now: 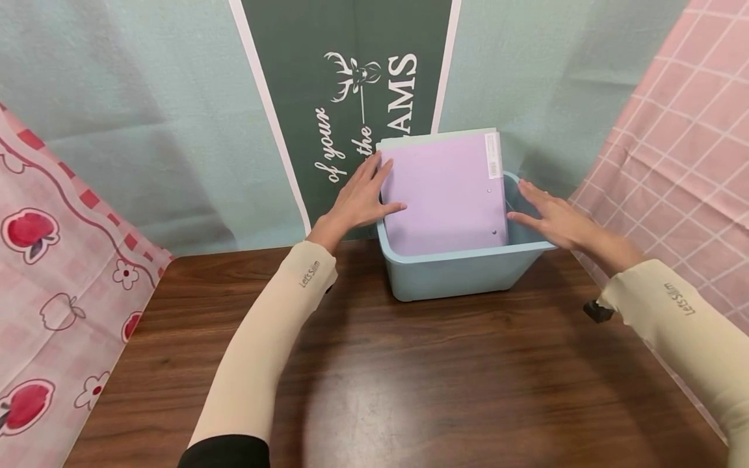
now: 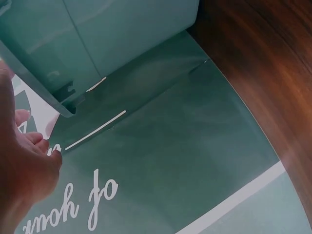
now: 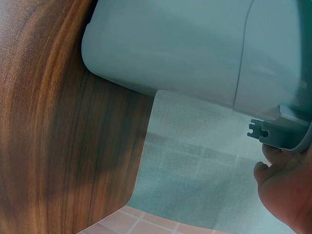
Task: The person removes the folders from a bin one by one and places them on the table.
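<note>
A pale purple binder (image 1: 439,195) with a barcode label and two small rivets stands upright in a light blue plastic bin (image 1: 462,276), its top rising above the rim. Behind it shows the edge of a pale green binder or folder (image 1: 435,137). My left hand (image 1: 363,195) is at the purple binder's left edge, fingers extended and thumb over its front. On the other side, my right hand (image 1: 552,218) is spread at the bin's right rim, fingers straight. In the right wrist view, the fingers (image 3: 275,156) show just below the bin's rim.
The bin stands on a dark brown wooden table (image 1: 409,364), near its back edge. A green and teal cloth (image 1: 363,65) hangs behind. Pink patterned cloths (image 1: 70,279) flank the left side and the right side. A dark wrist camera (image 1: 598,311) sits under the right sleeve.
</note>
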`<state>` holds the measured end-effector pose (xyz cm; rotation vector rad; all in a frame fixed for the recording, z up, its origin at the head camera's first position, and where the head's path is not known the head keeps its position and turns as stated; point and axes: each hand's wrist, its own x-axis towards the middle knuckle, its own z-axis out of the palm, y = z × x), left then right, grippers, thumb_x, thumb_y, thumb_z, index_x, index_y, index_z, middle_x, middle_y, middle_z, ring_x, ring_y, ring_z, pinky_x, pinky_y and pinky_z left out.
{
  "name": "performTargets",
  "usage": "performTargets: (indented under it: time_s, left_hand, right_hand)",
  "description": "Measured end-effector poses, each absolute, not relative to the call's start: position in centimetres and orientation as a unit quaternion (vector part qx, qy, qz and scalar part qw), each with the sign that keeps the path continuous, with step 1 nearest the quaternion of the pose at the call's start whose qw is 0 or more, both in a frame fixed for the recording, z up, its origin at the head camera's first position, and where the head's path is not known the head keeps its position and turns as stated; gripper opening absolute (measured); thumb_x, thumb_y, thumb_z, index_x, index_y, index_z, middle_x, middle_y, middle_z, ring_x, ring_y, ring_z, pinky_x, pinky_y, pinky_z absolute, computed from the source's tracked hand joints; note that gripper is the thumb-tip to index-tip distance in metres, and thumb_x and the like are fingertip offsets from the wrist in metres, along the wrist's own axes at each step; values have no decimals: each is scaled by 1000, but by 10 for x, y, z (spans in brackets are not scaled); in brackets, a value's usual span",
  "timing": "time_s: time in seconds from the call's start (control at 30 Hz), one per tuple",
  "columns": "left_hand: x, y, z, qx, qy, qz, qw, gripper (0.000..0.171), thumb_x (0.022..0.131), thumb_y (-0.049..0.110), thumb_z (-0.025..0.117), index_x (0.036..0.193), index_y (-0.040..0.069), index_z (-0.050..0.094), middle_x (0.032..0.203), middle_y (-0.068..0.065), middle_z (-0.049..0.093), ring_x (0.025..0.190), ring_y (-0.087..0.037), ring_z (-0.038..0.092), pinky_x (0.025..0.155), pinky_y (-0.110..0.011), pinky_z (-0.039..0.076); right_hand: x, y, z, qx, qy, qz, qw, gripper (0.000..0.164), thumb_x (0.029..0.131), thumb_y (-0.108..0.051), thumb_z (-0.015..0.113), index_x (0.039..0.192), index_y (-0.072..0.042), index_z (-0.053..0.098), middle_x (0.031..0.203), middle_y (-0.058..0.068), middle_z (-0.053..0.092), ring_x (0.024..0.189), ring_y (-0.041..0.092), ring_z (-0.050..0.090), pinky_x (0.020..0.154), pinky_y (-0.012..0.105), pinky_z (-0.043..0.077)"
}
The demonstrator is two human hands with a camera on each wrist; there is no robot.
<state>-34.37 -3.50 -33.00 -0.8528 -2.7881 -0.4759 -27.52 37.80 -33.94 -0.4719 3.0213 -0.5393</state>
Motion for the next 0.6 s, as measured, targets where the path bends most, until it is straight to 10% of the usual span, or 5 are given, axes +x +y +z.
performTargets:
  time_s: [0.6]
  left_hand:
    - [-352,-25,-329,-271,-945,-164,85,99,96,58,70,169,10,24,178,-14,3,165,-28,0,133,-36,3]
  right_hand:
    - [-275,379,-339,-151,973,-175,16,86,110,-52,47,170,-5,7,175,23,4,155,58,14,122,73,14]
